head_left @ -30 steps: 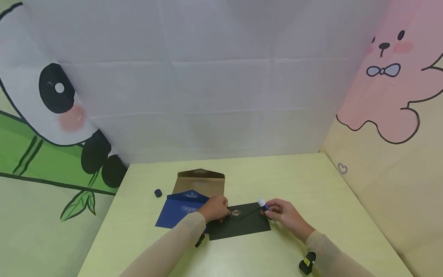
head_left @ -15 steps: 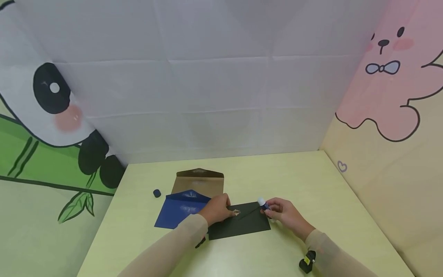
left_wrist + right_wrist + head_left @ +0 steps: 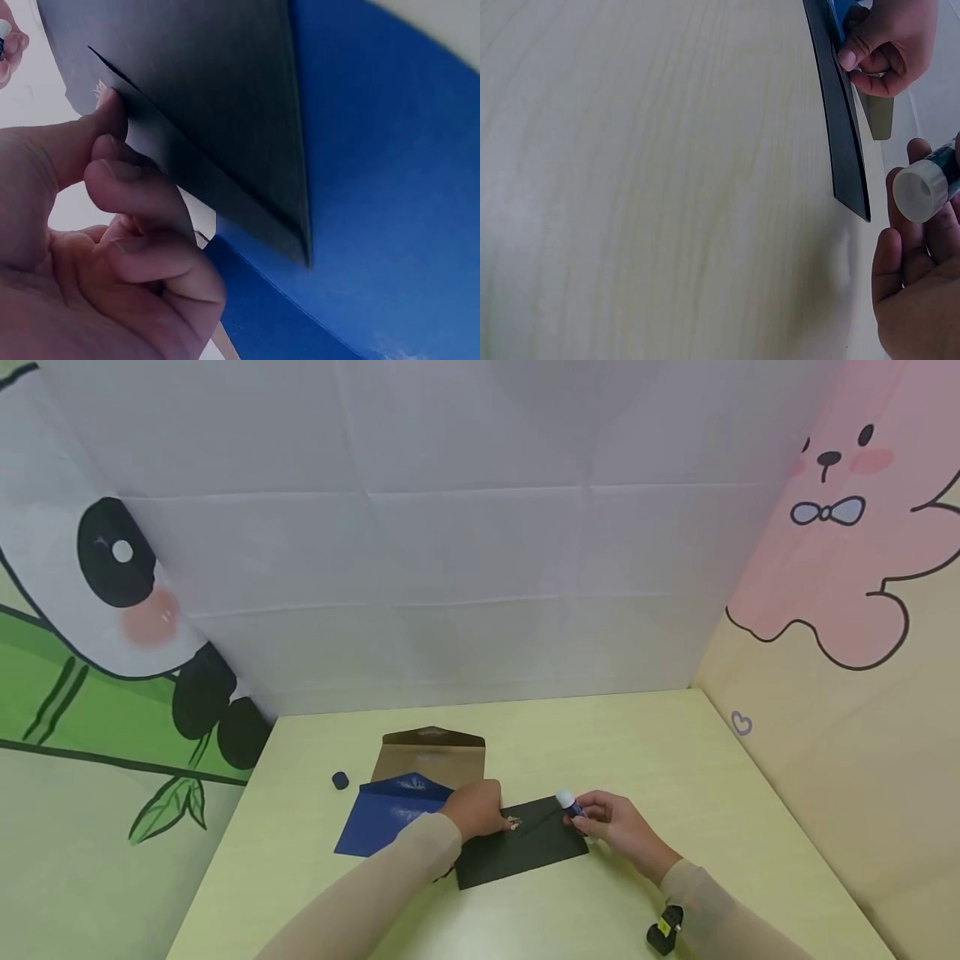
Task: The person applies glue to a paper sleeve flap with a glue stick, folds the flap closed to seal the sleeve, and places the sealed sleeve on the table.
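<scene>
My left hand (image 3: 476,810) pinches the black envelope (image 3: 517,856) by its upper left edge, thumb beside the gold emblem on the flap. In the left wrist view, the curled fingers of the left hand (image 3: 142,232) lie along the edge of the black envelope (image 3: 232,97), which overlaps a blue envelope (image 3: 390,150). My right hand (image 3: 618,828) holds a glue stick (image 3: 568,803) with a white end, just above the black envelope's right corner. The right wrist view shows the glue stick (image 3: 924,187) resting in the fingers, its white end toward the camera.
Left of the black envelope lies the blue envelope (image 3: 382,818), flap open. Behind it is a brown envelope (image 3: 435,762), also flap open. A small dark blue cap (image 3: 341,780) sits farther left on the pale table (image 3: 637,735). A white sheet (image 3: 480,543) hangs behind the table.
My left hand has shifted slightly right along the flap, and the black envelope has turned a little, its near left corner toward me. The right hand with the glue stick stays almost in place.
</scene>
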{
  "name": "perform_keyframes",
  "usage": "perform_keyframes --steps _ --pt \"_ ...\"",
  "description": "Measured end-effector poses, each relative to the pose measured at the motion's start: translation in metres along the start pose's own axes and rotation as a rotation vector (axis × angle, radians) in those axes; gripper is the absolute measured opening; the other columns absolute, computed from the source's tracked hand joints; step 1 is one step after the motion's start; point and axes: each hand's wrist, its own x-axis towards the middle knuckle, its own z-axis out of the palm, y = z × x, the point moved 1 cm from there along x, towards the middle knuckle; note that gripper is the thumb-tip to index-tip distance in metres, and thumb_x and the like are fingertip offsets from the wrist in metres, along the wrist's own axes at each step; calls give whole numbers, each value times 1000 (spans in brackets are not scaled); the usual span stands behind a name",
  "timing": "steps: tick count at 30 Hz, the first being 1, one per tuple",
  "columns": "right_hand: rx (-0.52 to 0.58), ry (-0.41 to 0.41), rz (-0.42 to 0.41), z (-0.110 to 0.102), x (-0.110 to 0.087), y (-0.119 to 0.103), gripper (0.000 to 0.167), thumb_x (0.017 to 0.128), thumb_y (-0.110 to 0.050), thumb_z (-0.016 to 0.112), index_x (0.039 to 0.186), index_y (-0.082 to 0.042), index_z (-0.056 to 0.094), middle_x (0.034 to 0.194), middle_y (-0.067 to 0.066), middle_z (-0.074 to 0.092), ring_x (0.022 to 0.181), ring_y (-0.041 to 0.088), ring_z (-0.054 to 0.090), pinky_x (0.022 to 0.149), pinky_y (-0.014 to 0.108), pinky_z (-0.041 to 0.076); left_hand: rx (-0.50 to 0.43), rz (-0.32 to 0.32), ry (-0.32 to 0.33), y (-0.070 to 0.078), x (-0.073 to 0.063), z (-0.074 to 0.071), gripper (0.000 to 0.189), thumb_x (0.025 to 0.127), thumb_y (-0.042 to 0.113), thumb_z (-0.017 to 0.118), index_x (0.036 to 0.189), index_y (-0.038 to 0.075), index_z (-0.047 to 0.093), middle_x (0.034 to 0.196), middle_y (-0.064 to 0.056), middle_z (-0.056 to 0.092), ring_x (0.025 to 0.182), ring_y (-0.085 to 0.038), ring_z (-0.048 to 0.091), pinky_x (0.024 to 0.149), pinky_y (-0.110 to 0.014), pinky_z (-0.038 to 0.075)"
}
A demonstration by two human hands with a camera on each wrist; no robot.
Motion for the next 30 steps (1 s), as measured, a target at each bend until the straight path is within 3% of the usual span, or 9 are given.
perform_keyframes --steps 4,8,14,20,23,28,30 --pt "10 6 -1 0 -1 0 29 115 -1 73 140 13 67 135 30 84 129 36 83 98 22 65 18 -10 -6 1 1 -1 30 98 32 98 88 11 79 77 1 70 68 -15 59 67 -33 48" --pt "12 14 4 -1 -1 1 29 115 -1 73 140 13 67 135 29 85 127 29 84 97 21 65 3 -18 -20 1 2 -3 34 98 34 98 84 11 77 76 0 69 68 -17 60 67 -35 48" --pt "19 9 -4 -3 -3 1 29 115 -1 73 139 14 67 135 30 84 126 26 84 97 21 65 -39 -16 -70 -8 12 5 38 97 36 97 76 14 75 71 2 68 67 -17 59 66 -34 49" --pt "22 12 -9 -6 -9 1 31 115 -2 73 141 14 66 137 31 84 128 28 84 98 21 65 -122 28 -146 -15 26 14 53 97 40 97 63 21 61 62 9 49 58 -11 47 60 -30 42" --pt "18 12 -14 -8 -11 0 32 115 -3 73 141 14 66 137 31 83 129 29 83 98 22 65 -165 69 -159 -24 39 20 47 98 42 95 73 23 60 69 10 51 63 -11 50 62 -31 45" --pt "20 18 1 -8 -12 0 32 116 -4 74 142 13 66 137 29 84 131 33 82 98 22 65 -299 125 -138 -46 70 36 28 96 38 94 94 23 71 90 6 70 77 -15 63 71 -34 54" --pt "25 23 3 -8 -12 0 33 115 -5 74 142 12 66 136 28 84 131 33 83 98 22 65 -355 150 -111 -48 73 36 20 97 35 89 98 24 73 93 6 71 79 -15 64 72 -35 54"
